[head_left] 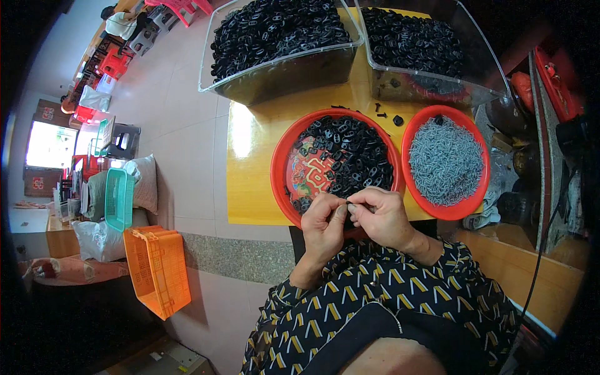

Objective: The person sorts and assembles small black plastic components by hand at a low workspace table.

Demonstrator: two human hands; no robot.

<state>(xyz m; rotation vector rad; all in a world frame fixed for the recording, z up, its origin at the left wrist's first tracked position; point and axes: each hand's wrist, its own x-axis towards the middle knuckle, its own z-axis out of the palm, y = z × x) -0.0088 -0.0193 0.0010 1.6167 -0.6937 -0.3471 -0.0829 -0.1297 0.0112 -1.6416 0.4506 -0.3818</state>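
Note:
My left hand (324,220) and my right hand (382,214) meet at the near rim of a red round tray (279,164) that holds many small black plastic pieces (350,156). Between the fingertips of both hands is one small black piece (345,203), pinched from both sides. To the right stands a second red tray (480,199) heaped with small grey metal pins (445,159). Both trays rest on a yellow wooden table (250,181).
Two clear plastic bins (284,69) (431,78) full of black pieces stand at the table's far side. A few loose black pieces (390,115) lie between bins and trays. On the floor to the left are an orange crate (156,269), a green basket (117,199) and sacks.

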